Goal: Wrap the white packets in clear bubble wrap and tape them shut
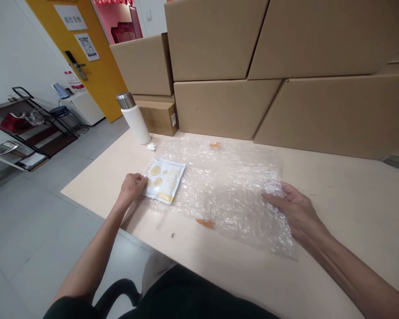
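Note:
A sheet of bubble wrap is spread across the table, its right end lifted a little. On the left part of it lies a flat white packet printed with yellow circles. My left hand is closed with its fingertips pinching at the packet's left edge; whether it also grips the wrap beneath cannot be made out. The right end of the bubble wrap is held in my right hand, thumb on top and the other fingers partly hidden behind the sheet. Pieces of orange tape stick to the wrap's near and far edges.
Stacked cardboard boxes line the back of the wooden table. A white flask with a metal cap stands at the back left, a crumpled white scrap beside it. Beyond the left edge are a cart and a yellow door.

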Motion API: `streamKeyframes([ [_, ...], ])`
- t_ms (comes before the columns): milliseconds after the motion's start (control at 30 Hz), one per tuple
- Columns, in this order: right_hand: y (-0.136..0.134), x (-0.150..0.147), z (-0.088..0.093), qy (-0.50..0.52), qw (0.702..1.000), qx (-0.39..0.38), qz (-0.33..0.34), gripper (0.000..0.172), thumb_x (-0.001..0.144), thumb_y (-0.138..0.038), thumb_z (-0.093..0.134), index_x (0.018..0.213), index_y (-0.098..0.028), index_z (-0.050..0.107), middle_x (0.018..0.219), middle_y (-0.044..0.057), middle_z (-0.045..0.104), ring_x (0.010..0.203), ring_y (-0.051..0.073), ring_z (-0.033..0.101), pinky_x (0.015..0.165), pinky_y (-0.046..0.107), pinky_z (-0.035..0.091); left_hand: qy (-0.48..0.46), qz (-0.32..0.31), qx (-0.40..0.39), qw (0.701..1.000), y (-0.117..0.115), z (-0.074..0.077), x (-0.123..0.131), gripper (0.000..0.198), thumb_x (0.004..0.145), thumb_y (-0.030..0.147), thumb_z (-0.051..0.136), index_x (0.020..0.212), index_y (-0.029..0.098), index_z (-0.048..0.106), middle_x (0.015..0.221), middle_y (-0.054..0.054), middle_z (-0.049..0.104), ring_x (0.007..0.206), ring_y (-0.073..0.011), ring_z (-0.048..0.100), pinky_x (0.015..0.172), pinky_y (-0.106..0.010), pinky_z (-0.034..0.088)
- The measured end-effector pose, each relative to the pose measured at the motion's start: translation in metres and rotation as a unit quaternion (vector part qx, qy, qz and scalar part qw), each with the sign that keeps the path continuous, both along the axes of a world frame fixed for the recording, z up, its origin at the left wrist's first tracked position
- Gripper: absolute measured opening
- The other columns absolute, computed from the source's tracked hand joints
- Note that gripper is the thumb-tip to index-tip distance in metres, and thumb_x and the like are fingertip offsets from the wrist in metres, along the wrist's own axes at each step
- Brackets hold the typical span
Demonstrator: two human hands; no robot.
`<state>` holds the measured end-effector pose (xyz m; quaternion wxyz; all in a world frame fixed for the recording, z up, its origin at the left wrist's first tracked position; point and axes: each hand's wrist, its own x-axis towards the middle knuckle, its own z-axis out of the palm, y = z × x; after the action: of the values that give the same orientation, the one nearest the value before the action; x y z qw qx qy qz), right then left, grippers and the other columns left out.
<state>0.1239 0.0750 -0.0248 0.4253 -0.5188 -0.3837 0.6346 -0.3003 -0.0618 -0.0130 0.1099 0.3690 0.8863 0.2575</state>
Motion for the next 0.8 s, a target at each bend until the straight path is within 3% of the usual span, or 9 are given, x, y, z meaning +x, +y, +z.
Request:
streamKeyframes([
  [400,0.012,0.017,0.016,-0.048,0.997,-0.001,-0.057,0.056,0.038,-0.017,0.09,0.091,-0.019,0.071,0.08,0.002,0.07,0.061,0.014,0.062,0.053,0.023,0.051,-0.069,-0.016,0.045,0.996,-0.028,-0.008,0.03,0.03,0.08,0.048,0.056,0.07,0.02,0.058,0.061,0.002,0.057,0.059,-0.0146,0.052,0.053,-0.025,0.035],
  [567,0.012,0.017,0.011,-0.075,0.994,-0.011,-0.073,0.058,0.036,-0.017,0.089,0.091,-0.02,0.071,0.082,0.002,0.068,0.063,0.015,0.061,0.054,0.025,0.05,-0.022,-0.008,0.032,0.999,-0.037,-0.004,0.052,0.026,0.086,0.043,0.052,0.071,0.021,0.054,0.065,0.001,0.058,0.06,-0.016,0.053,0.057,-0.027,0.036],
  [700,0.008,0.021,0.007,-0.162,0.984,0.002,-0.072,0.06,0.039,-0.023,0.09,0.095,-0.024,0.071,0.09,0.004,0.068,0.066,0.018,0.061,0.056,0.03,0.05,0.045,-0.019,0.025,0.999,-0.04,-0.004,0.067,0.023,0.089,0.037,0.047,0.071,0.022,0.05,0.08,-0.003,0.061,0.07,-0.0188,0.056,0.063,-0.03,0.038],
  [800,0.007,0.028,0.012,-0.295,0.954,0.043,-0.027,0.065,0.054,-0.041,0.086,0.114,-0.025,0.068,0.108,0.012,0.069,0.086,0.029,0.066,0.071,0.042,0.055,0.058,-0.022,0.012,0.998,-0.041,-0.006,0.071,0.021,0.091,0.034,0.046,0.074,0.023,0.049,0.081,-0.004,0.06,0.071,-0.02,0.057,0.065,-0.032,0.038],
])
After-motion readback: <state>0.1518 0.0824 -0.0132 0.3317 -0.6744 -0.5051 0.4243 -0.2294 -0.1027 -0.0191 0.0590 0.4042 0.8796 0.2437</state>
